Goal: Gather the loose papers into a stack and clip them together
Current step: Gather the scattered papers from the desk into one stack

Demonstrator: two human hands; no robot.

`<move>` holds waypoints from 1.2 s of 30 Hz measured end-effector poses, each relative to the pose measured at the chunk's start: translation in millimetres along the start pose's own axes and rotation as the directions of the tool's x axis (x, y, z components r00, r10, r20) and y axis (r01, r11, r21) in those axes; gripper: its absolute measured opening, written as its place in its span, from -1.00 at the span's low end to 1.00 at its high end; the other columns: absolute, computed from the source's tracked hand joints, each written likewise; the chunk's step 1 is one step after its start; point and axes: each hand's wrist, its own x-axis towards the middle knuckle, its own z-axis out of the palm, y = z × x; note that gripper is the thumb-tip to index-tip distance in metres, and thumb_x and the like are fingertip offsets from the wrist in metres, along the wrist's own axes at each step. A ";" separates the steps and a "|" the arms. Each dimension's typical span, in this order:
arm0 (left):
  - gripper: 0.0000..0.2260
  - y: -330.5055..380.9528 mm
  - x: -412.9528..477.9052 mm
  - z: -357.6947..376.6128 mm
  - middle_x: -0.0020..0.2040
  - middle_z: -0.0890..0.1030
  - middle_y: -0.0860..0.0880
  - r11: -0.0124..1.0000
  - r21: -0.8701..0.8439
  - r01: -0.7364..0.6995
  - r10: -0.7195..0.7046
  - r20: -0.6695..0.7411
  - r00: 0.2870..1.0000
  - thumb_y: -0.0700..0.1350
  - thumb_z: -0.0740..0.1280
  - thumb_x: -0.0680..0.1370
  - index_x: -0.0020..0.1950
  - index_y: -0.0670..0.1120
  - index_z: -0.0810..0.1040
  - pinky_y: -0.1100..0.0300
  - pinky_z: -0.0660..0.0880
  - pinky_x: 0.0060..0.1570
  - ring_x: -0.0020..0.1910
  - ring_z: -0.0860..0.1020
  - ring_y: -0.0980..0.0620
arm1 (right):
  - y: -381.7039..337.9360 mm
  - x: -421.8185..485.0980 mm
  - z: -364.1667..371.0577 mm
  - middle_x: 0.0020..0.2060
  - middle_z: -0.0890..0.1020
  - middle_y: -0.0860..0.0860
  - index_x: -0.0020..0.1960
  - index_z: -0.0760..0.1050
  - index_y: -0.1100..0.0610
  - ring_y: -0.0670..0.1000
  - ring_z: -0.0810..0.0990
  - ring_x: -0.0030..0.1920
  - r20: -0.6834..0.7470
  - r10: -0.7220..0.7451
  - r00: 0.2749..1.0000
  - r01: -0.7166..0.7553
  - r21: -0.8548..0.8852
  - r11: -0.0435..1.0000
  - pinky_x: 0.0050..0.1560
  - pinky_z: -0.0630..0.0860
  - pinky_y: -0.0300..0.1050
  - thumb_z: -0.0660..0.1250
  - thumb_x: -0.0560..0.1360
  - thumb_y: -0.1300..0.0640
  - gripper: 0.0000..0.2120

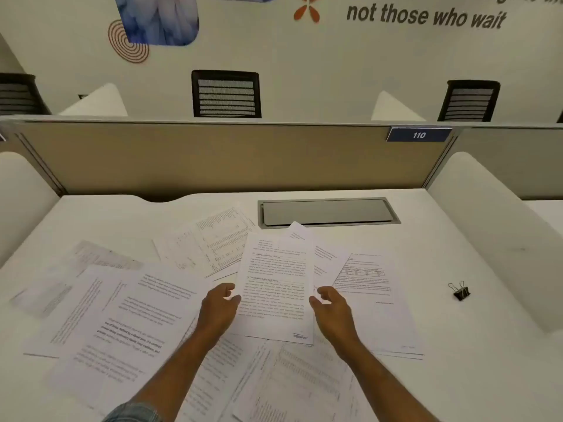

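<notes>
Several printed white papers (128, 318) lie scattered and overlapping across the white desk (475, 376). A small bunch of sheets (277, 287) sits in the middle, fanned at its far end. My left hand (219, 309) touches the bunch's left edge, fingers curled on it. My right hand (330, 309) hovers at its right edge, fingers apart and curved, apparently holding nothing. A black binder clip (460, 291) rests alone on the desk to the right, well away from both hands.
A grey cable hatch (327, 212) is set into the desk behind the papers. A tan partition (213, 156) with a blue "110" tag (419, 134) closes the back. White side dividers (493, 226) flank the desk. Black chairs stand beyond.
</notes>
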 end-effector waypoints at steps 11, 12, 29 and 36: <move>-0.71 -5.4 4.1 27.7 0.37 0.60 -0.22 0.996 0.065 0.062 -0.058 -0.065 0.996 -0.17 0.37 0.65 0.36 -0.21 0.55 -0.04 0.49 0.38 0.37 0.55 -0.19 | 15.7 32.4 19.4 0.33 0.58 0.11 0.36 0.46 0.15 0.10 0.59 0.21 0.021 0.300 0.954 -0.301 0.054 0.952 0.26 0.58 0.02 0.42 0.58 0.05 -0.61; -0.71 -4.8 3.1 27.9 0.37 0.60 -0.22 0.996 0.060 0.062 -0.058 -0.066 0.996 -0.17 0.37 0.65 0.36 -0.21 0.55 -0.05 0.49 0.39 0.37 0.55 -0.20 | 16.1 33.6 21.4 0.30 0.60 0.10 0.32 0.48 0.15 0.12 0.61 0.23 0.015 0.305 0.952 -0.305 0.059 0.950 0.28 0.60 0.06 0.44 0.57 0.05 -0.62; -0.72 -0.5 2.0 22.4 0.38 0.60 -0.19 0.996 0.035 0.088 -0.086 -0.052 0.995 -0.14 0.34 0.67 0.37 -0.18 0.55 -0.03 0.49 0.37 0.36 0.55 -0.16 | 13.4 35.0 30.7 0.06 0.69 -0.04 0.14 0.56 0.05 0.05 0.74 -0.03 0.101 0.173 0.980 -0.186 0.137 0.973 0.04 0.73 0.03 0.36 0.63 0.19 -0.88; -0.53 16.6 19.0 7.6 0.41 0.57 -0.15 0.994 -0.094 0.048 -0.057 -0.090 0.994 0.00 0.41 0.63 0.51 -0.06 0.43 -0.08 0.58 0.20 0.24 0.60 -0.15 | 19.6 31.7 3.9 -0.03 0.81 -0.10 0.14 0.63 -0.01 -0.01 0.81 -0.09 0.199 0.210 0.957 -0.273 0.377 0.885 -0.20 0.71 -0.11 0.38 0.63 0.19 -0.85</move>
